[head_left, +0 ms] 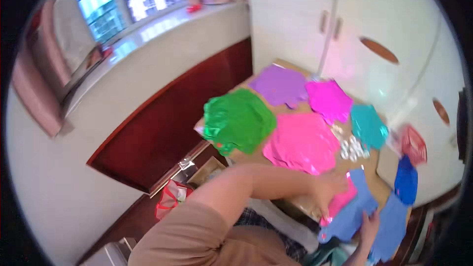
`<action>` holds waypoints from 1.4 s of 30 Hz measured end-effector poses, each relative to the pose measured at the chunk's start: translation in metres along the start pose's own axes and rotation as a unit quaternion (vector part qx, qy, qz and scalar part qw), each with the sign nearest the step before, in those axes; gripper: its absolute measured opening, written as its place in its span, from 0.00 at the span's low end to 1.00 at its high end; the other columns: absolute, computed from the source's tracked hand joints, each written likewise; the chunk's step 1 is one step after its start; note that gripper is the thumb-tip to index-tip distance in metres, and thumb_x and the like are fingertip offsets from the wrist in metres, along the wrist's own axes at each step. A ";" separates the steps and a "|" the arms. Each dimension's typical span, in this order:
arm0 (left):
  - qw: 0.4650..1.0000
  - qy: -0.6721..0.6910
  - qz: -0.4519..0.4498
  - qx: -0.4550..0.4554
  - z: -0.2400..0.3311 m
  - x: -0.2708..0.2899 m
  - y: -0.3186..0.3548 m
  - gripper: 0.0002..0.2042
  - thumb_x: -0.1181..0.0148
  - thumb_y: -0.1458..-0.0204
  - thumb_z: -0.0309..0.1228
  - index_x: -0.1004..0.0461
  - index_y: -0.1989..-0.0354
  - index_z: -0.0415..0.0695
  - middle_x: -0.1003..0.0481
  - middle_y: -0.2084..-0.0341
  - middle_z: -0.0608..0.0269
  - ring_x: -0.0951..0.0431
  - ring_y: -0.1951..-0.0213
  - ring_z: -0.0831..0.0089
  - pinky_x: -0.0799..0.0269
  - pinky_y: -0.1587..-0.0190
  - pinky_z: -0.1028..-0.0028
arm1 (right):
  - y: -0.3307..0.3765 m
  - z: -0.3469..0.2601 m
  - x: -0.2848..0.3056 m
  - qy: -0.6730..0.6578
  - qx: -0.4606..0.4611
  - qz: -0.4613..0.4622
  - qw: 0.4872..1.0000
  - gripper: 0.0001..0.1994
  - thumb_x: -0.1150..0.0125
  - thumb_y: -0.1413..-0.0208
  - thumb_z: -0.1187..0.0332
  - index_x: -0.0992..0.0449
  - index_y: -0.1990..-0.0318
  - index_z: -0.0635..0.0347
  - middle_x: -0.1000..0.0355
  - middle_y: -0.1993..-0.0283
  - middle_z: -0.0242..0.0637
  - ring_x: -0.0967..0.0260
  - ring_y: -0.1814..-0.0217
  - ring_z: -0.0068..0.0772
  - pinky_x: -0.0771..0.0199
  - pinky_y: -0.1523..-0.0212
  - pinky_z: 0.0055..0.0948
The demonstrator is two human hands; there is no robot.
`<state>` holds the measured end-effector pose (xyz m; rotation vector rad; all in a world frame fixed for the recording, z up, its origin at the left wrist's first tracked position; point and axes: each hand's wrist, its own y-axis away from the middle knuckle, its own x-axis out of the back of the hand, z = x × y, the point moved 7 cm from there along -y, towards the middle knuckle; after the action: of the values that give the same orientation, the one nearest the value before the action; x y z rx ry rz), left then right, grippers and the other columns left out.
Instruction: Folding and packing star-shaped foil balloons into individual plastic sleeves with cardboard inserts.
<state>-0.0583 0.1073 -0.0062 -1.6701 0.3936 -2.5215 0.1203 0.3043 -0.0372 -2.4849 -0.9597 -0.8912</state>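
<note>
My left hand [329, 191] reaches across from the lower left, its fingers curled over a small pink shiny sheet [347, 198] at the near side of the table. That sheet lies on a blue-grey strip of cloth [355, 209]. My right hand [369, 225] rests on the edge of this cloth with its fingers apart. A second blue-grey piece [393, 224] lies to its right. Just beyond my left hand spreads a large pink shiny sheet [303, 143]. Motion blur softens the fingertips of both hands.
Around the wooden table [246, 158] lie shiny green [239, 120], purple [281, 86], magenta [329, 101], teal [369, 125] and dark blue [406, 180] sheets. Several small silvery round pieces [352, 149] sit near a pink basket [414, 144]. White cupboards [295, 19] stand behind. A red-white bag [172, 199] is below left.
</note>
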 end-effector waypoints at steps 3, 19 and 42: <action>1.000 0.022 -0.006 0.003 0.007 0.013 0.003 0.60 0.34 0.80 0.69 0.40 0.43 0.30 0.41 0.44 0.35 0.42 0.40 0.43 0.49 0.38 0.51 | 0.001 -0.020 -0.009 -0.201 0.019 -0.039 0.979 0.21 0.39 0.47 0.69 0.33 0.47 0.72 0.29 0.51 0.45 0.32 0.52 0.33 0.31 0.51 0.31; 0.999 0.015 0.021 0.025 0.004 0.029 0.001 0.48 0.26 0.79 0.57 0.34 0.49 0.39 0.30 0.54 0.45 0.30 0.50 0.47 0.35 0.48 0.56 | -0.007 -0.039 -0.005 -0.035 -0.019 0.027 0.999 0.16 0.41 0.52 0.66 0.25 0.58 0.70 0.23 0.65 0.45 0.25 0.64 0.34 0.27 0.64 0.34; 1.000 -0.006 0.008 0.017 0.020 0.036 0.001 0.52 0.28 0.76 0.58 0.41 0.41 0.38 0.38 0.45 0.47 0.39 0.41 0.51 0.47 0.37 0.55 | 0.000 -0.078 0.005 -0.069 -0.032 0.021 0.997 0.11 0.35 0.53 0.69 0.27 0.65 0.64 0.27 0.75 0.34 0.29 0.74 0.26 0.30 0.72 0.31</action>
<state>-0.0546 0.0954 0.0331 -1.6632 0.3608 -2.4911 0.0895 0.2678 0.0247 -2.6407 -0.9307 -0.7560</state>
